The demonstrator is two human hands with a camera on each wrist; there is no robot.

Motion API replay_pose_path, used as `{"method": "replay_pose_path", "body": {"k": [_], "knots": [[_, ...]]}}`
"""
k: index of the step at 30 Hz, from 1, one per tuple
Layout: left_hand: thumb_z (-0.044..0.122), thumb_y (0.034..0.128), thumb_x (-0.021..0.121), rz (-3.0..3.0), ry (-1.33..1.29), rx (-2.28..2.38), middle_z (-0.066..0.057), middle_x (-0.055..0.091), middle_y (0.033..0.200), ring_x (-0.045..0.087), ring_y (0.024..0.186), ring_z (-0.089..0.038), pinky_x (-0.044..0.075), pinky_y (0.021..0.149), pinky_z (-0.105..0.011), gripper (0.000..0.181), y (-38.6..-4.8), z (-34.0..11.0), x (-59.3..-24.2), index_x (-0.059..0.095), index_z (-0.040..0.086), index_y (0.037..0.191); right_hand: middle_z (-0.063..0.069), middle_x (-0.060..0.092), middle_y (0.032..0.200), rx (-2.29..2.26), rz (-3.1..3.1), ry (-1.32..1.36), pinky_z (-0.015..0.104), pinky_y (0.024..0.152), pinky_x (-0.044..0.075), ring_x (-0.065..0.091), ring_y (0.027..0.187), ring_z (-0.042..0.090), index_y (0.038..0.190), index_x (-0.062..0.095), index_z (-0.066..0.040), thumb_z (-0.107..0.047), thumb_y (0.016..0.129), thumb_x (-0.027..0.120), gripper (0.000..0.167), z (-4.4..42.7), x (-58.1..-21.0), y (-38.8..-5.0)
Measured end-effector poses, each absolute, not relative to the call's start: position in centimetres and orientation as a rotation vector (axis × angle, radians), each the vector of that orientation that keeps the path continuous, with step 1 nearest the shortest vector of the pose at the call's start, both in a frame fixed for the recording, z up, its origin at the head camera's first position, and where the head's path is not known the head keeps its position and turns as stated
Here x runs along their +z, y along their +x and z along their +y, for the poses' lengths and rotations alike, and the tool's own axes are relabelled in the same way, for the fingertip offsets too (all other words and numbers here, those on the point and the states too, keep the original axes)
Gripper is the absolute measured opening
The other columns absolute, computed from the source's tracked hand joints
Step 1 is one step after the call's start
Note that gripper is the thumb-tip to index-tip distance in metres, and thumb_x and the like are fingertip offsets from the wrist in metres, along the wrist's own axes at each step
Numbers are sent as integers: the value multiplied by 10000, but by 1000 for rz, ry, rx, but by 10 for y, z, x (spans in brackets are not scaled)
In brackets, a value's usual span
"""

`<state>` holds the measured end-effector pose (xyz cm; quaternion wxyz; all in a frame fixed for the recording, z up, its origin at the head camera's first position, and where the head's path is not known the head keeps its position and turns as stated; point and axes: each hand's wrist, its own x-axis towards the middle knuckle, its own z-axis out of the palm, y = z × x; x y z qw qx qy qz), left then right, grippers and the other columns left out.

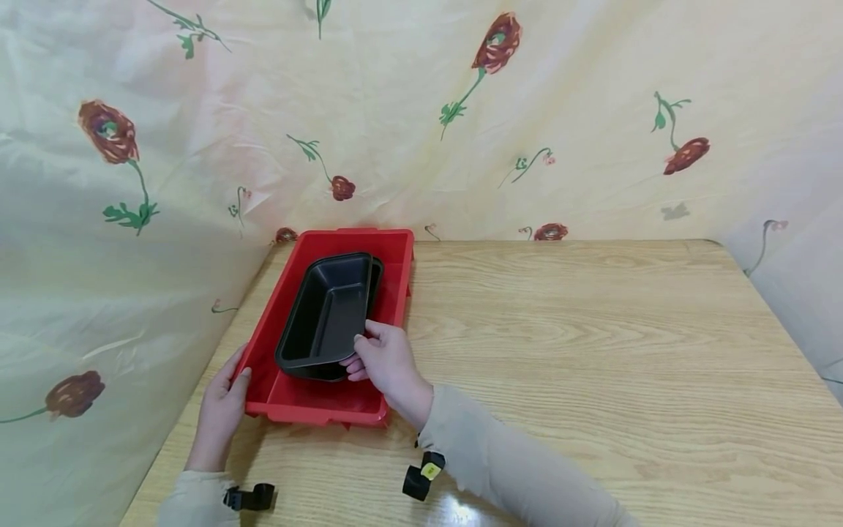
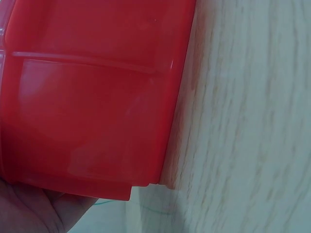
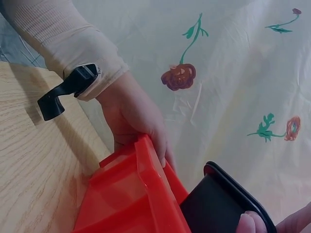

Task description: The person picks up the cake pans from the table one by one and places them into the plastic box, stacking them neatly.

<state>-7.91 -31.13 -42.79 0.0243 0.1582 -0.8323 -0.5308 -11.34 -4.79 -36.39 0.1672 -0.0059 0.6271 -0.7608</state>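
A red plastic bin point(image 1: 317, 414) lies on the wooden table with a dark loaf pan point(image 1: 326, 311) inside it. Beneath that pan, the edge of a second dark pan point(image 1: 377, 284) shows along the right and near sides. My right hand point(image 1: 394, 368) pinches the upper pan's near right rim between thumb and fingers, and that pan sits slightly tilted. At the bin's near left corner, my left hand point(image 1: 220, 413) grips the rim. The right wrist view shows the left hand point(image 3: 133, 114) on the bin wall and my right fingertips point(image 3: 247, 224) against the pan's dark outside.
The wooden table point(image 1: 593, 351) extends to the right of the bin. A floral cloth point(image 1: 395, 110) hangs behind the table and along its left side. Black wrist mounts point(image 1: 424, 476) are strapped over both sleeves.
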Motion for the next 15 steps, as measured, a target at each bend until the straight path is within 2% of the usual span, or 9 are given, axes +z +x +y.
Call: {"method": "replay_pose_path", "body": {"k": [5,11,15], "knots": [[224,1064,359,-2587,511,-1645,-176,312,1543,438,1260,-346,446,772,-113,505,-78,-311,-428,258,202,1559,195,699,847,-2190,1751,-32,347,639,575,611,581,156,1328,561,5,-59,989,528,347,-54,-381,-119],[251,1066,357,-2605,496,-1637,-155,309,1551,432,1285,-343,469,868,-204,512,-79,-311,-427,237,231,1564,159,703,842,-2199,1764,-33,337,630,573,639,621,202,1304,566,-8,-75,984,556,327,-56,-384,-118],[236,1065,359,-2603,501,-1631,-156,305,1553,422,1297,-342,454,896,-213,511,-78,-311,-427,242,225,1562,139,707,845,-2177,1772,-43,338,625,573,644,633,218,1290,554,-8,-77,981,563,316,-57,-385,-117]]}}
